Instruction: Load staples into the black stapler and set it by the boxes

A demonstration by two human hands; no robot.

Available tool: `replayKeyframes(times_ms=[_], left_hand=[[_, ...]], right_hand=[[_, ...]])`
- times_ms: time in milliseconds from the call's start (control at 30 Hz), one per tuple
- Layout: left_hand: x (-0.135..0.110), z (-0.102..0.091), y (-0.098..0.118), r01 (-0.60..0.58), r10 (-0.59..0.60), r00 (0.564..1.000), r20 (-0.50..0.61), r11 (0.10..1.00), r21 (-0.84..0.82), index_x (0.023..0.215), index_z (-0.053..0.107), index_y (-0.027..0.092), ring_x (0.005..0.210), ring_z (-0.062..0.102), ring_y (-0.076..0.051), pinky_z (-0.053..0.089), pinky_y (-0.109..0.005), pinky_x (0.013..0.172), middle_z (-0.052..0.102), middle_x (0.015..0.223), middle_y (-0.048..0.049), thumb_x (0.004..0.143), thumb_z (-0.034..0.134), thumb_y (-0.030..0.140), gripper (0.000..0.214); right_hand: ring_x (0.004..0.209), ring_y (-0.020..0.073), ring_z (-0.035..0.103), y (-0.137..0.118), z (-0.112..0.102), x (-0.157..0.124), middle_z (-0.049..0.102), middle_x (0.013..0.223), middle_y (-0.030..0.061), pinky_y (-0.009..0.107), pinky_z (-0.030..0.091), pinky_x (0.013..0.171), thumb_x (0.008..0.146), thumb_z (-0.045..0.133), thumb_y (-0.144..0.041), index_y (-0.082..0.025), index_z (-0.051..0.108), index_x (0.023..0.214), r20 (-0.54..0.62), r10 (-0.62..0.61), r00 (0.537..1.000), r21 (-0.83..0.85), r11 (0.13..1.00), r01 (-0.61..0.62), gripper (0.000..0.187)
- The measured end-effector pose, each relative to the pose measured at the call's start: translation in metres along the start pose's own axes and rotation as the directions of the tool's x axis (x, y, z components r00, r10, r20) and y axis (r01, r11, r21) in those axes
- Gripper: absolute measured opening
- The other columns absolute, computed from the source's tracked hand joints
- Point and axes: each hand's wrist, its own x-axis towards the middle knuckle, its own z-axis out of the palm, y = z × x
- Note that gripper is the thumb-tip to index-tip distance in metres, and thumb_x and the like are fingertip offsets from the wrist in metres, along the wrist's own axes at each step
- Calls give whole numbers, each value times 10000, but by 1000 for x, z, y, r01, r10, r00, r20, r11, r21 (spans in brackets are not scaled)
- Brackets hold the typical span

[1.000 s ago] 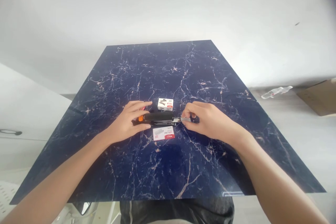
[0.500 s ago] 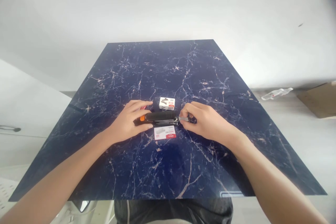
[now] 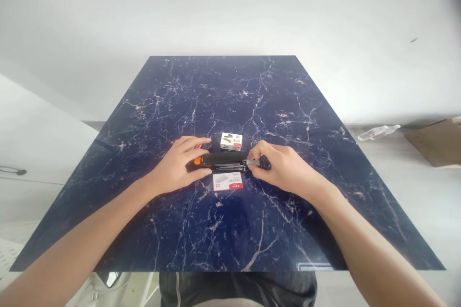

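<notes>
Left hand [image 3: 180,165]: fingers curled over the orange-tipped end of the black stapler [image 3: 221,160], pressing it down.
Right hand [image 3: 279,165]: thumb and forefinger pinched on the metal strip [image 3: 253,162] jutting from the stapler's other end.
Stapler: lies mid-bench [image 3: 230,230] — between two small boxes.
Boxes: one [image 3: 231,141] just behind, one [image 3: 227,181] just in front.

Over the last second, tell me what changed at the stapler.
The right hand has pushed the silver strip leftward, further into the black stapler; less of it shows now. The left hand stays clamped on the stapler's orange end. Both small boxes stay put on the table.
</notes>
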Motion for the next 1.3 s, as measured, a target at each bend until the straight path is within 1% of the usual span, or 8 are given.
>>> replayKeyframes(times_ms=[167,333,533,700,900,1100,1300], left_hand=[[1,-1,1,14,-14,1000,22,1000,13,1180,710,240,1341,499,-341,432,-578,1118,585,1483,-84,947,643,466,331],[1,0,2,14,-14,1000,22,1000,25,1167,705,221,1329,507,-348,432,-583,1109,587,1475,-101,949,632,476,343],[1,-1,1,12,-13,999,39,999,29,1176,693,201,1337,503,-355,418,-591,1113,571,1489,-116,955,627,470,355],[-1,0,-1,-12,11,999,30,1000,28,1198,683,209,1356,493,-343,391,-588,1143,564,1500,-107,967,622,462,348],[-1,2,-1,-19,18,1000,22,999,32,1207,673,206,1356,496,-337,392,-583,1146,564,1498,-109,974,615,454,345],[-1,2,-2,-27,26,999,19,999,34,1217,669,210,1352,500,-339,391,-585,1145,566,1495,-110,970,620,457,352],[-2,2,-2,-23,22,999,27,999,36,1209,668,210,1352,501,-335,390,-581,1149,564,1494,-111,969,618,452,344]], right_hand=[[734,171,643,1,0,2,722,921,30,274,459,656,904,617,-220,-236,525,938,1,-20,1000,28,999,20,99],[735,171,643,1,-1,3,719,905,31,271,460,656,903,619,-219,-232,539,941,-3,-18,1000,32,999,18,90],[762,175,668,2,-1,1,729,965,38,270,471,655,910,619,-219,-232,528,972,-4,-26,1000,49,998,26,110],[831,192,703,2,-2,0,737,1042,35,266,490,656,921,634,-230,-247,492,1029,4,14,1000,79,997,-14,179],[861,204,715,2,-1,1,741,1033,33,276,509,676,922,635,-219,-247,489,1037,33,2,999,91,996,-5,189],[839,197,713,1,-2,0,745,1027,26,274,503,676,914,640,-215,-248,499,1038,9,16,1000,59,998,-17,191],[814,191,696,2,-1,1,734,990,22,266,476,660,913,639,-217,-243,504,1029,51,16,999,35,999,-18,179]])
